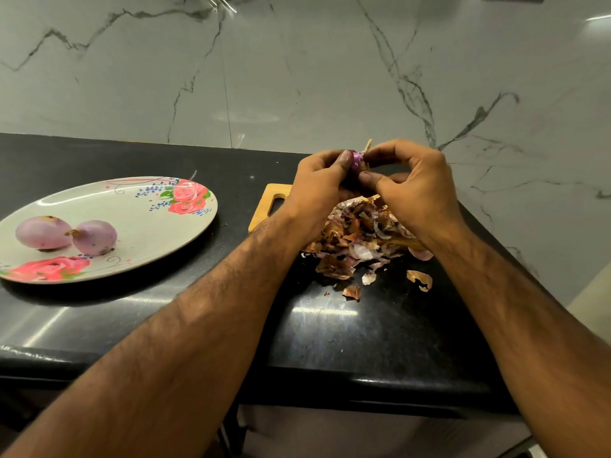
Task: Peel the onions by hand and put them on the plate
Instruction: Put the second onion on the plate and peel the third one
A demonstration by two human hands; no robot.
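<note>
Left hand (317, 186) and right hand (410, 186) meet, both pinching a small purple onion (357, 160) above the cutting board (269, 201). Its glossy skin may slip, dropping it into the peel heap (360, 233), well short of the plate (139, 226) holding two peeled onions (66, 236).

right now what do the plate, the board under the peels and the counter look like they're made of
The plate looks like melamine or glazed ceramic, I cannot tell which: smooth, glossy, with printed roses. The cutting board seems to be wood or bamboo: pale tan, matte, with a cut-out handle. The counter is probably polished black stone, perhaps granite: fine speckle and sharp light reflections.
</note>
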